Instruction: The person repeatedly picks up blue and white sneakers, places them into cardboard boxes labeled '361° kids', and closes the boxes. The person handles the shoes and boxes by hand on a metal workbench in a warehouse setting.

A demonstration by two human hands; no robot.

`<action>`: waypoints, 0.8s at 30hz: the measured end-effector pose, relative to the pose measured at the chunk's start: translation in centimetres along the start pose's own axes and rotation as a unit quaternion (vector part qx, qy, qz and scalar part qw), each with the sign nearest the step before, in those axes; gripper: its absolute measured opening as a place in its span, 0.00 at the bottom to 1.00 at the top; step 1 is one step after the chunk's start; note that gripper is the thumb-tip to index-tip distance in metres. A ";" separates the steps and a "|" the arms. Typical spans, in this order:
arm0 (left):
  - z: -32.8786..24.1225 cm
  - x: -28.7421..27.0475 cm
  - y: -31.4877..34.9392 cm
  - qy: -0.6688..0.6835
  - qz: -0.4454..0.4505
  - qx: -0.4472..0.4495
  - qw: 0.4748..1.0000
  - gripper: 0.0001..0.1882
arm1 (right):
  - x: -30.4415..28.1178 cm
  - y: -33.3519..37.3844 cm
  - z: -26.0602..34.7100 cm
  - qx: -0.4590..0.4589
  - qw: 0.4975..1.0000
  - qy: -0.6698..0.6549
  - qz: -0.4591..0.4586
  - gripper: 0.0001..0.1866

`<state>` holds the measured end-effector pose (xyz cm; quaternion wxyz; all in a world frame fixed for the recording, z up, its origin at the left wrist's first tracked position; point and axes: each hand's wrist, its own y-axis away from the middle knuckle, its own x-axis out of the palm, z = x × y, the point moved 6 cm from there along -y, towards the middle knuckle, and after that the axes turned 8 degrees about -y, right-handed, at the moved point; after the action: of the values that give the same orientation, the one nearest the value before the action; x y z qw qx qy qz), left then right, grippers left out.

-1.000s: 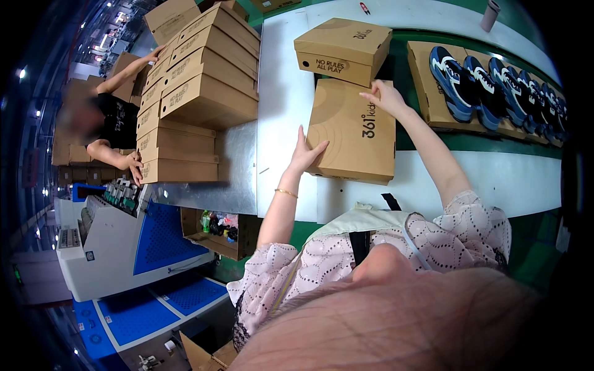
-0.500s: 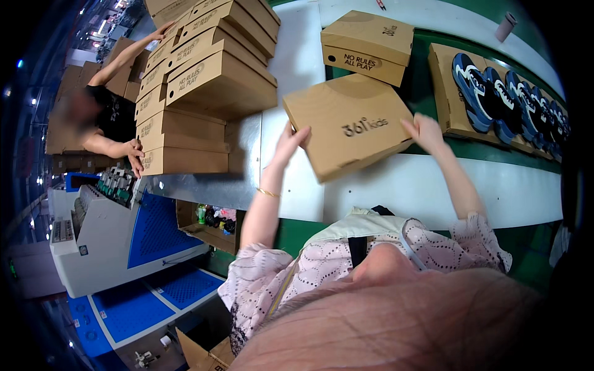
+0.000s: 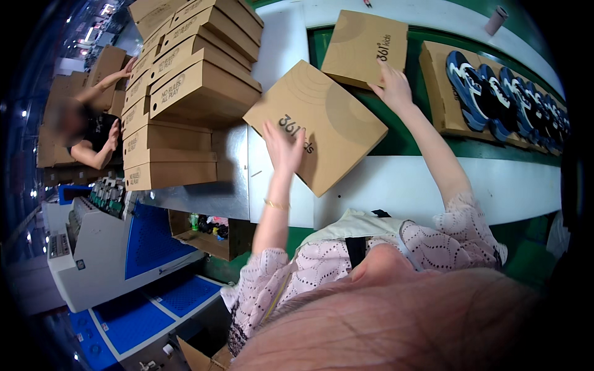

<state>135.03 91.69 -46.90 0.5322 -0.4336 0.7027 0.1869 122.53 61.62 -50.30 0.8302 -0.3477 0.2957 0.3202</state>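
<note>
A closed brown cardboard shoebox (image 3: 337, 120) lies turned at an angle on the white table edge in front of me. My left hand (image 3: 284, 147) is over its lid, fingers apart, holding nothing; it covers part of the dark printing. Farther back sits a second closed shoebox (image 3: 352, 46). At that box's near right edge is my right hand (image 3: 394, 89), its fingers spread on the lid and the thumb by the edge. Whether the thumb presses on the cardboard I cannot tell.
Tall stacks of shoeboxes (image 3: 204, 86) stand at the left, with a co-worker (image 3: 99, 127) behind them. On the right, blue and black shoes (image 3: 470, 93) sit in a row on cardboard. Beyond is a grey roll (image 3: 496, 20). A blue and white machine (image 3: 117, 247) fills the lower left.
The near shoebox has shifted left and turned, and both hands have let go of it. My right hand has moved to the far shoebox, which is turned too. The co-worker's hands left the stack.
</note>
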 end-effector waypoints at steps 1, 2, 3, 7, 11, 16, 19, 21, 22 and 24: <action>0.4 0.0 2.5 -0.024 -0.026 -0.006 0.999 0.48 | 2.6 -1.7 -0.6 -0.032 0.999 0.026 -0.026 0.22; 0.5 -0.5 4.8 -0.008 -0.050 -0.001 0.999 0.49 | 5.2 -3.2 -0.1 -0.044 0.997 0.067 0.020 0.24; 1.7 0.2 7.0 0.054 -0.024 -0.111 0.992 0.50 | 7.5 -4.5 0.9 -0.055 0.990 0.109 0.064 0.26; 5.5 5.4 12.0 0.288 0.172 -0.301 0.893 0.33 | 16.6 -7.6 0.5 -0.033 0.972 0.211 0.094 0.26; 7.3 4.7 11.0 0.413 0.111 -0.299 0.853 0.24 | 15.3 -7.2 1.8 -0.120 0.961 0.166 0.184 0.21; 15.0 -0.4 9.7 0.435 0.149 -0.340 0.821 0.18 | 5.8 -6.1 0.4 -0.278 0.948 0.027 0.152 0.17; 18.9 -5.4 9.6 0.333 0.166 -0.316 0.872 0.17 | 0.2 1.1 1.9 -0.271 0.919 -0.047 0.283 0.11; 20.5 -8.4 7.2 -0.173 0.162 -0.253 0.938 0.24 | -3.1 6.0 3.8 -0.265 0.898 -0.098 0.338 0.08; 15.4 -10.3 4.1 -0.200 0.012 -0.130 0.971 0.28 | -4.8 7.3 3.9 -0.287 0.924 -0.088 0.236 0.09; 8.3 -9.2 -2.4 -0.090 -0.010 0.041 0.995 0.26 | -5.8 10.9 1.9 -0.119 0.964 -0.100 0.217 0.09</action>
<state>142.33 100.19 -41.08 0.6125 -0.3999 0.6544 0.1913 111.42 67.16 -49.25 0.7186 -0.3374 0.2394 0.5590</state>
